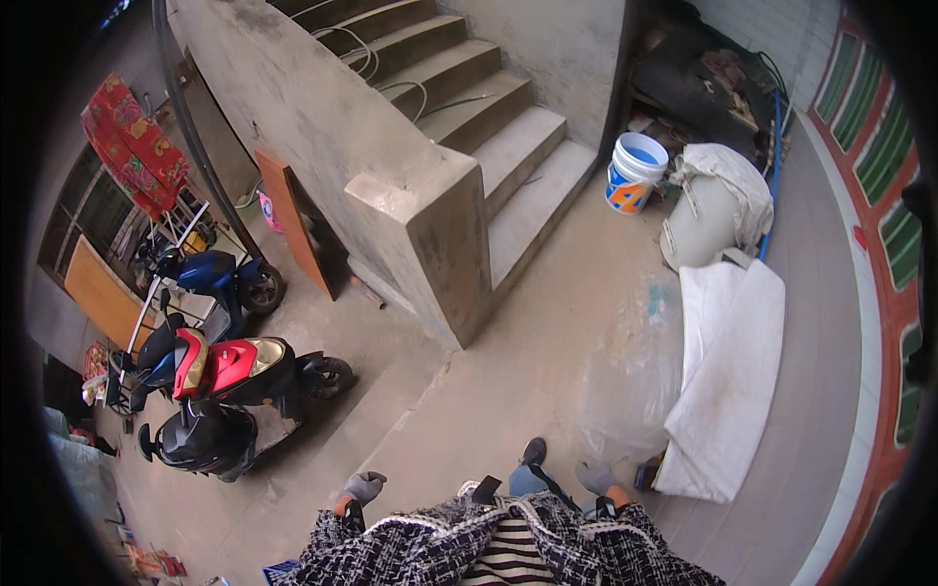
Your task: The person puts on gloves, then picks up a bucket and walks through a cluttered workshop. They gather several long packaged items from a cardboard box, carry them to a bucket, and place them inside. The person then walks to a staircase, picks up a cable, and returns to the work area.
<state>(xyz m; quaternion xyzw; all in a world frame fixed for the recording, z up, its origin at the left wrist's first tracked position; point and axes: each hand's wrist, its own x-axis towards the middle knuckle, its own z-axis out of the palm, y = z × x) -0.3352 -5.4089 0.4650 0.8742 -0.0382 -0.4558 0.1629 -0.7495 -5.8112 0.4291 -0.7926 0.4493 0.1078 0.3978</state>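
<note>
My left hand (364, 486), in a grey work glove, hangs out at my side over the concrete floor (410, 447). Its fingers are curled in, and nothing shows in them. On the other side is my right hand (597, 477), gloved the same way and lower against my body. Its fingers are too blurred to make out. Closest to it is a clear plastic sheet or bag (623, 410) lying on the floor. Beside that lies a folded white woven sack or sheet (725, 388). One dark shoe (534, 450) of mine shows between the hands.
Concrete stairs (527, 157) rise ahead behind a low wall (451, 242). A white bucket (636, 172) stands right of them, near a pale covered drum (703, 220). A red scooter (227, 370) and a blue scooter (212, 275) are parked left. A board (293, 220) leans on the wall.
</note>
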